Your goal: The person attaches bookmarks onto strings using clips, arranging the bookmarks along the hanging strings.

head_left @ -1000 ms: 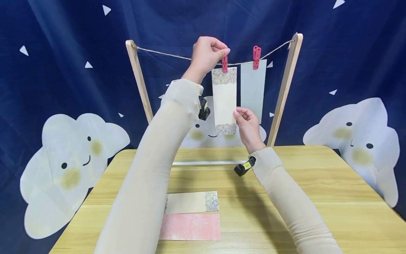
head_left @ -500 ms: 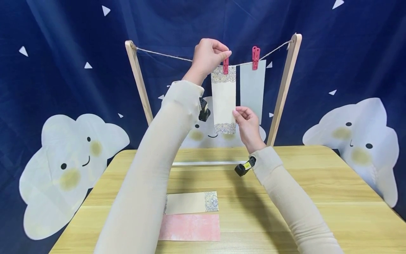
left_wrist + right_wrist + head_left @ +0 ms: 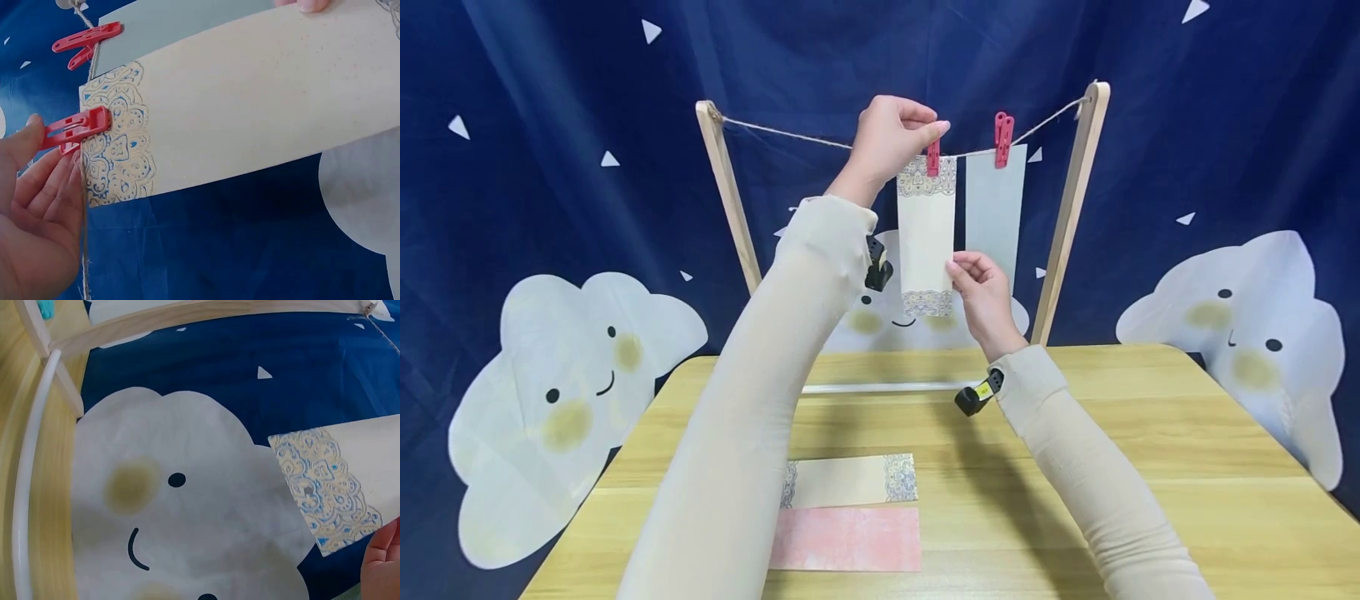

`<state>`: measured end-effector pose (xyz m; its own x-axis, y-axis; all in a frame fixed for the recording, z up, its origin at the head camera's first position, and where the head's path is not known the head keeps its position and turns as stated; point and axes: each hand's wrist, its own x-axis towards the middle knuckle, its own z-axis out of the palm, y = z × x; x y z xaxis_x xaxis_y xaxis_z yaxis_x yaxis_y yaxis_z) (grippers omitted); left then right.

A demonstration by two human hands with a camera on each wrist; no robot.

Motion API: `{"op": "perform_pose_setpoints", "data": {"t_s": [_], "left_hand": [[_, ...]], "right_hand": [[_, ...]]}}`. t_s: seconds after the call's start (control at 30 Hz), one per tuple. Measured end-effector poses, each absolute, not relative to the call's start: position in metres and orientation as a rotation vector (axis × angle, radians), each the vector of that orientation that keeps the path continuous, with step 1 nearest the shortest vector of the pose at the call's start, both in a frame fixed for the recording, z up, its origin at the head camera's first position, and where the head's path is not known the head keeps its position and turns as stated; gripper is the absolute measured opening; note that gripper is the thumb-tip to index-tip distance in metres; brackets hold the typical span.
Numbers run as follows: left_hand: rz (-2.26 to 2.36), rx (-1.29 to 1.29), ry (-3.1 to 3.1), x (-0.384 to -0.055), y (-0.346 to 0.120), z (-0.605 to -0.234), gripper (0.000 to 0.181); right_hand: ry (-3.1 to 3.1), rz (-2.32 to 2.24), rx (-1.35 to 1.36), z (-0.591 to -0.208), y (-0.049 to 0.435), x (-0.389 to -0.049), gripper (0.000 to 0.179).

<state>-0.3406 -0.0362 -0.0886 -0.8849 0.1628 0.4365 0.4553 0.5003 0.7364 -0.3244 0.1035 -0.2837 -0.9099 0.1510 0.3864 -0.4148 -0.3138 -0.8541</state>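
My left hand (image 3: 887,142) pinches the handles of a red clothespin (image 3: 81,126) between thumb and fingers. That clothespin sits over the twine (image 3: 790,134) and the top edge of a cream card (image 3: 927,237) with patterned bands at both ends. Lower down, my right hand (image 3: 983,296) pinches the card's right edge between thumb and fingers. To the right, a pale grey-green card (image 3: 995,208) hangs from the twine under another red clothespin (image 3: 1002,140). In the right wrist view the card's lower patterned band (image 3: 328,490) shows beside the fingertips.
Wooden posts (image 3: 1071,208) hold the twine at both sides, joined low down by a white rod (image 3: 880,387). On the table (image 3: 1150,433) lie another patterned cream card (image 3: 842,481) and a pink card (image 3: 850,539), partly covered by the left sleeve. A blue cloud-print curtain hangs behind.
The left hand, still on the clothespin, has come down slightly. The cream card and the right hand's fingertips have shifted a little to the left.
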Motion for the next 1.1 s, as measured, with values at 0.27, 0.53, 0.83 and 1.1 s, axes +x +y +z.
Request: {"op": "perform_pose_setpoints", "data": {"t_s": [0.27, 0.53, 0.83, 1.1], "left_hand": [[-1.257, -0.503, -2.424, -0.338, -0.035, -0.087, 0.041], [-1.236, -0.481, -2.407, -0.331, -0.04, -0.088, 0.045], [-1.273, -0.491, -2.347, -0.327, -0.053, -0.097, 0.042], [-1.314, -0.512, -2.3, -0.327, -0.075, -0.118, 0.041]], "right_hand": [[-1.626, 2.292, 0.351, -0.282, 0.107, -0.327, 0.013], [-1.662, 2.295, 0.307, -0.286, 0.107, -0.331, 0.012], [-1.686, 2.307, 0.29, -0.289, 0.107, -0.331, 0.011], [-1.755, 2.306, 0.25, -0.303, 0.114, -0.332, 0.007]]}}
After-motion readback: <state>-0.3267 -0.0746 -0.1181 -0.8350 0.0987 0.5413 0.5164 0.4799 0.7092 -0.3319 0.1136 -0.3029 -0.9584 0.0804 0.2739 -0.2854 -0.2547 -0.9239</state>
